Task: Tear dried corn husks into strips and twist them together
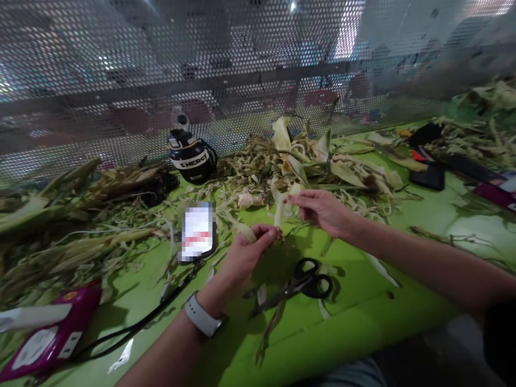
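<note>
My left grip [246, 248] pinches the lower end of a thin, pale husk strip [278, 210] above the bright green desk [355, 317]; my right grip [323, 211] pinches near its top. From here, uneven pulling could tear it, or lowering could nudge the black-handled metal scissors [291, 291].

Includes two hands [246, 248] [322, 211]; husk strips [278, 208] beyond count; one scissors [297, 285]; one labelled bottle [192, 161]; one watch [201, 316]; one lit phone [197, 234].
</note>
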